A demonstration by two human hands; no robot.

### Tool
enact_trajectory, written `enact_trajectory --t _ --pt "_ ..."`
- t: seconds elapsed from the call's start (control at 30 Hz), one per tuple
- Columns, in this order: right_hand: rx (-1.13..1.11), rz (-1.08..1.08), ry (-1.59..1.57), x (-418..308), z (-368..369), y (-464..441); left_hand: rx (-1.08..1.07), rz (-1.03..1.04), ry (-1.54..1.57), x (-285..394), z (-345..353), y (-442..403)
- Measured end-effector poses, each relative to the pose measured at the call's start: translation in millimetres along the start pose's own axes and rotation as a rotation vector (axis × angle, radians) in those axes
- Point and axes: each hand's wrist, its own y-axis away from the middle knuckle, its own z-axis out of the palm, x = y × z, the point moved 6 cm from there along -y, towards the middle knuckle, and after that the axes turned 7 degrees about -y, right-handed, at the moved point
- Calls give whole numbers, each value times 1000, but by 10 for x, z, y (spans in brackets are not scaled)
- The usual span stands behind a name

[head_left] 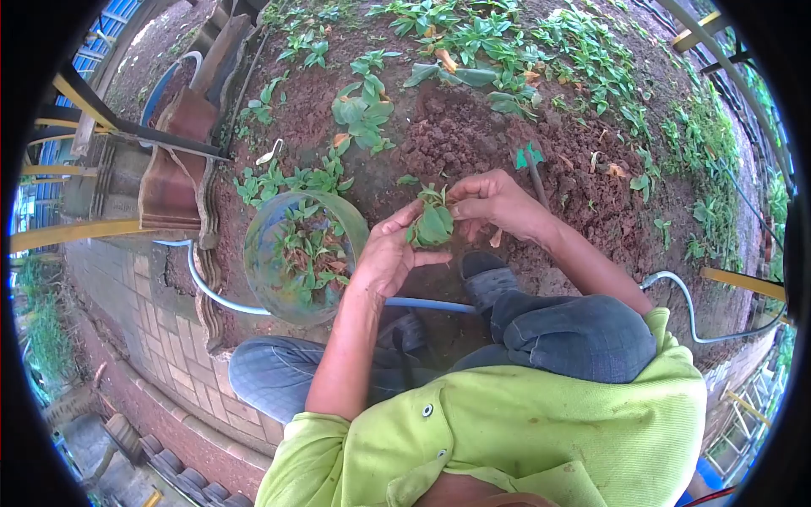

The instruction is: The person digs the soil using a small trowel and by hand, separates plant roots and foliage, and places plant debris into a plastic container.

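Between my two hands is a small leafy green plant (433,224), held above the soil in front of my knees. My left hand (390,250) closes on its left side, with the thumb and some fingers extending beneath the leaves. From the right, the fingers of my right hand (492,205) pinch at the plant's edge; exactly what lies between those fingertips is hidden. A round, murky see-through tub (256,283) stands left of my left hand, with pulled greenery and dry leaves inside. Right of my right hand, a tool with a green end (530,157) stands in loose soil.
Dug reddish soil (456,139) lies ahead, with leafy plants (583,59) growing beyond it. A pale blue hose (431,304) runs past my feet. To the left are curved roof tiles (177,160) and brick paving (169,338). Yellow-edged metal bars (743,282) flank both sides.
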Motion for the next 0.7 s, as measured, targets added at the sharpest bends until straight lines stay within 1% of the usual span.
enact_trajectory --t 0.03,0.07,0.13,0.17,0.2,0.23,0.27,0.3,0.33,0.37,0.43,0.5,0.57,0.63,0.67,0.7 --pt "3 -10 -5 -7 -7 -9 15 40 68 23 -5 3" --pt "14 -10 -48 3 -21 -23 12 38 57 35 -2 15" --pt "21 -15 -92 27 -33 -56 -102 112 165 122 67 48" --pt "44 -8 -180 49 -50 -72 -101 116 160 132 72 44" --pt "65 0 -265 66 -63 -85 -130 162 179 156 99 37" --pt "62 -1 -262 68 -63 -88 -159 208 202 172 120 35" --pt "35 6 -355 75 -54 -79 -160 213 203 149 111 22" --pt "9 12 -447 74 -46 -72 -188 198 285 134 120 6" --pt "7 9 -440 67 -49 -65 -218 185 365 133 134 -9" --pt "-24 -18 -487 49 -35 -55 -221 191 365 138 142 -14" --pt "-51 -40 -531 57 -44 -43 -97 200 396 162 140 1" --pt "-61 -75 -600 61 -74 -59 -101 212 388 163 154 7" --pt "-68 -72 -589 58 -57 -67 -105 225 377 203 168 26" --pt "-79 -66 -578 61 -42 -79 -278 215 657 303 247 98" --pt "-93 -61 -569 78 -36 -81 -276 219 660 302 224 83" --pt "-108 -52 -562 79 -4 -78 -149 155 573 237 145 34"
